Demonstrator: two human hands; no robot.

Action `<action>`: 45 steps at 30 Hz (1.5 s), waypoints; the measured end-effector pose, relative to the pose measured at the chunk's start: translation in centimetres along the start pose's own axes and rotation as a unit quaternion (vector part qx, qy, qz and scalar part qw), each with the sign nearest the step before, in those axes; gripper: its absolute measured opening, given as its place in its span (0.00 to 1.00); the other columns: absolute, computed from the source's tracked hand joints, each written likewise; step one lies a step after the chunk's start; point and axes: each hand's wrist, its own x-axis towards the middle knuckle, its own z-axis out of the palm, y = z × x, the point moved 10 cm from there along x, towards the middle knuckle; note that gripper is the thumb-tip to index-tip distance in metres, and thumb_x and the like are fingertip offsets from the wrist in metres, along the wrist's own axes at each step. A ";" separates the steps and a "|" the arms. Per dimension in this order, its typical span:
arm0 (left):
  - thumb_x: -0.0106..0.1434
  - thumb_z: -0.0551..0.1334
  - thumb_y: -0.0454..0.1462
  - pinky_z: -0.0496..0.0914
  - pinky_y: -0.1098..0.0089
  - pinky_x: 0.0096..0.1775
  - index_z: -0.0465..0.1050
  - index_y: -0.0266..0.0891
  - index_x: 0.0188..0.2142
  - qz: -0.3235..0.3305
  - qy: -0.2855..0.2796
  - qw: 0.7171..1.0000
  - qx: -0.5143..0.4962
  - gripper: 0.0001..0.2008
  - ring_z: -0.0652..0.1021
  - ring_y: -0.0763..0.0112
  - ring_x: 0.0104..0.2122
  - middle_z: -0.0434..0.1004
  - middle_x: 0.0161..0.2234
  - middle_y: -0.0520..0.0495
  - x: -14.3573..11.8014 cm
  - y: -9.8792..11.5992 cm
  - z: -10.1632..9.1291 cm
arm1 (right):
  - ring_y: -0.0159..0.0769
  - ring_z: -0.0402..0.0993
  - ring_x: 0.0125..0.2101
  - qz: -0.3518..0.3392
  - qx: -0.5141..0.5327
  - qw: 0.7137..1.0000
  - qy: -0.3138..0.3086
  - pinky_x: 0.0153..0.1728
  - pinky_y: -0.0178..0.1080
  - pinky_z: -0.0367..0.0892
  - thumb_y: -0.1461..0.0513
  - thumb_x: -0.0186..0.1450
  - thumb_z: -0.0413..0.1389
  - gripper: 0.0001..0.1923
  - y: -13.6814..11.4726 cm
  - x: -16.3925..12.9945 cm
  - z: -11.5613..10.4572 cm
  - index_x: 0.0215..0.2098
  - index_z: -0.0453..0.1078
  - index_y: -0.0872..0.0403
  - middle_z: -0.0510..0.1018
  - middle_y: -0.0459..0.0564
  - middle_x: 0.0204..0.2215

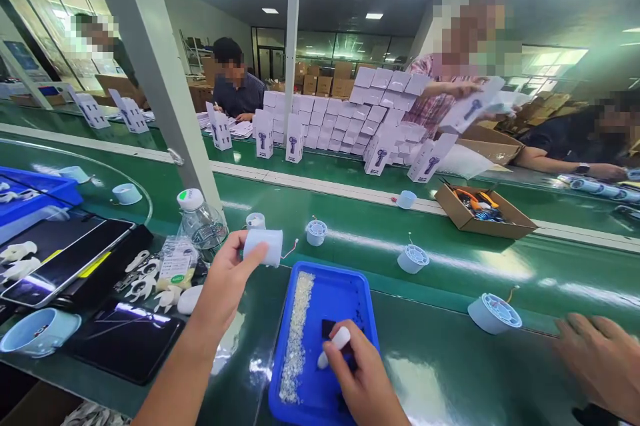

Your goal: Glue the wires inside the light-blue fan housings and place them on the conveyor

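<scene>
My left hand (226,283) is closed around a pale blue cylindrical housing (265,246), tilted on its side, with a thin wire sticking out on the right. Over the blue tray (371,293), my right hand (361,373) pinches a short white pen-like tool (341,338), its lower end near the tray floor. A band of small clear pieces (299,339) lies along the tray's left side. Small dark bits (358,311) are scattered on its right side. Beside my right hand is a black square (328,329), partly hidden.
Pale blue fan housings (494,314) with wires stand along the green conveyor (350,266). At left are a plastic bottle (200,226), a dark tablet (130,339) and white parts. A co-worker's hand (600,353) is at right. Across the belt, people handle white boxes (325,123).
</scene>
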 end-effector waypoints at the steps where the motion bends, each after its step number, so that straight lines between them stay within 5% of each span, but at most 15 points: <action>1: 0.58 0.64 0.44 0.64 0.69 0.40 0.69 0.42 0.37 -0.016 0.000 1.000 -0.010 0.11 0.70 0.68 0.37 0.72 0.33 0.53 -0.4 -0.5 -0.4 | 0.32 0.66 0.26 0.001 -0.012 1.000 0.012 0.29 0.33 0.63 0.55 0.69 0.48 0.13 -0.1 0.0 -0.4 0.29 0.61 0.51 0.68 0.44 0.25; 8: 0.57 0.66 0.45 0.64 0.69 0.40 0.70 0.41 0.35 -0.088 0.016 0.995 -0.048 0.12 0.70 0.68 0.36 0.74 0.31 0.53 -2.3 -3.2 -2.1 | 0.32 0.65 0.24 0.015 -0.009 0.988 0.154 0.29 0.33 0.62 0.55 0.70 0.46 0.10 0.6 -0.1 -4.3 0.34 0.62 0.51 0.68 0.42 0.24; 14: 0.56 0.66 0.45 0.64 0.71 0.38 0.70 0.42 0.34 -0.122 0.018 0.990 -0.062 0.11 0.69 0.69 0.35 0.73 0.30 0.54 -3.3 -4.4 -2.6 | 0.34 0.69 0.27 0.066 0.021 0.987 0.146 0.30 0.36 0.66 0.53 0.68 0.49 0.11 3.2 0.3 -4.5 0.36 0.64 0.52 0.70 0.45 0.27; 22: 0.53 0.68 0.45 0.65 0.73 0.36 0.73 0.42 0.35 -0.158 0.041 0.985 -0.063 0.13 0.70 0.69 0.34 0.74 0.30 0.53 -4.4 -4.4 -2.9 | 0.35 0.69 0.25 0.074 -0.006 0.966 0.246 0.29 0.37 0.65 0.51 0.67 0.50 0.13 3.3 -1.0 -7.7 0.35 0.64 0.52 0.71 0.45 0.26; 45: 0.48 0.69 0.47 0.65 0.72 0.33 0.73 0.43 0.30 -0.189 0.052 0.980 -0.044 0.14 0.69 0.67 0.31 0.72 0.25 0.54 -5.8 -5.0 -1.6 | 0.33 0.69 0.27 0.036 0.019 0.985 0.166 0.32 0.36 0.66 0.54 0.70 0.46 0.10 3.3 0.5 -5.4 0.39 0.63 0.51 0.71 0.45 0.30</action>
